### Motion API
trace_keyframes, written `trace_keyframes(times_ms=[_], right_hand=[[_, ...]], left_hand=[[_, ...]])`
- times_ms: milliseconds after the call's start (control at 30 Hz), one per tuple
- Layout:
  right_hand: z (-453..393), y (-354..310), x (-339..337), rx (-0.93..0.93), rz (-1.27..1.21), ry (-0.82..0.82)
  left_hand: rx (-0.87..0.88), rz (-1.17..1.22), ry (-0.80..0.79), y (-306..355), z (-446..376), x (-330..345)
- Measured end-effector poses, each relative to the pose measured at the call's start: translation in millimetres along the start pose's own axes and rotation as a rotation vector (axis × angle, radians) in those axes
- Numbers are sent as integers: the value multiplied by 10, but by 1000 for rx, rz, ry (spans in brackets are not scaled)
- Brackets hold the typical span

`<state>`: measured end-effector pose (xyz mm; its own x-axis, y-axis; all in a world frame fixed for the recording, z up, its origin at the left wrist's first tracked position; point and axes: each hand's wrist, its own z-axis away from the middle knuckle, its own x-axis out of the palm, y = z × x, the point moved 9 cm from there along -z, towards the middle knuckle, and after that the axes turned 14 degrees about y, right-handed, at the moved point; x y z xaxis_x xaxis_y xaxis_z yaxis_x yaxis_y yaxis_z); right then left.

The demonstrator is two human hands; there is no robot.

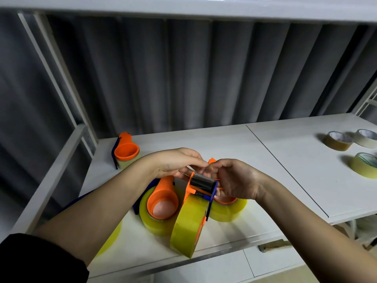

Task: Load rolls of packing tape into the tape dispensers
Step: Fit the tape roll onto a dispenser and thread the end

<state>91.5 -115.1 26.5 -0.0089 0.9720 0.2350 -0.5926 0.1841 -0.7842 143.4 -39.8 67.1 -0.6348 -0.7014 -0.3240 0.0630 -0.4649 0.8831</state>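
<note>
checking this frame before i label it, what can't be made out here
- Head view: the tape end the left hand and right hand work at on the upright dispenser; fingers cover it.
- Yellow roll at lower left: mostly hidden by the left forearm.
- Dispenser under the right hand: only its roll and an orange rim show.
- Greenish roll at far right: cut off by the frame edge.
- Labels inside the small rolls: too small to read.

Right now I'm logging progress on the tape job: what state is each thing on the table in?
Upright dispenser: loaded, held in both hands.
Left hand: pinching the tape end.
Right hand: gripping the dispenser.
Flat dispenser: loaded, lying down.
Far dispenser: loaded, lying down.
Three loose rolls: unloaded, lying flat.
</note>
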Motion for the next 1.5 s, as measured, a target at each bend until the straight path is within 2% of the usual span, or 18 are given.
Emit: trace_keyframes(times_ms=[300,467,533,700,767,900,1000,1133,1233,1367,1500], right_hand=[[-8,-34,-21,-65,57,58],[124,-215,-152,-318,386,306],[210,-323,-163,-434,445,383],[343,-554,-108,-674,611,450],[348,-570,-96,-701,648,447],[305,-509,-105,-661,643,441],[246,-443,-128,-555,625,429],[184,-355,-181,-395,545,397],[101,-262,-247,-298,478,421],[-61,-2,-302,-114,283,397],[-190,127,-344,-47,126,377]], left_hand=[[70,-94,-5,69,20,23],[54,-51,-14,44,10,18],[47,-43,-11,37,5,12],[32,-30,-6,13,-22,16],[36,-30,2,18,-22,24],[119,-137,129,62,-55,-38],[192,-256,228,77,-92,-105],[174,-280,210,13,-119,-82],[98,-191,183,-37,-105,-53],[54,19,237,-55,-50,-73],[118,73,467,-263,15,-187]])
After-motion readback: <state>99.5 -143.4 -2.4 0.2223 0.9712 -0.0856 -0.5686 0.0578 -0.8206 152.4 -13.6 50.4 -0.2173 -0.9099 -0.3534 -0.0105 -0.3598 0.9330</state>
